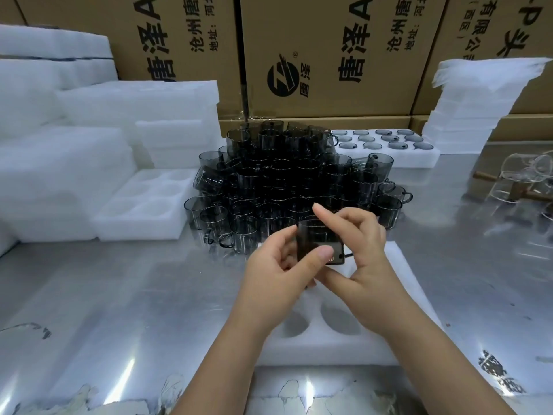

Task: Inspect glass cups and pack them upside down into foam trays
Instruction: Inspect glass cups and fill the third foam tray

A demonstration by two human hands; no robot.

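Note:
Both hands hold one dark smoky glass cup in the air above a white foam tray that lies in front of me with round empty pockets. My left hand pinches the cup's side with thumb and fingers. My right hand grips it from the right, index finger raised over the rim. Behind the held cup stands a large pile of the same grey glass cups, stacked in layers on the metal table.
A filled foam tray with cups upside down sits at the back right. An empty foam tray lies left of the pile, with foam stacks behind it. Cardboard boxes line the back. Clear glassware stands far right.

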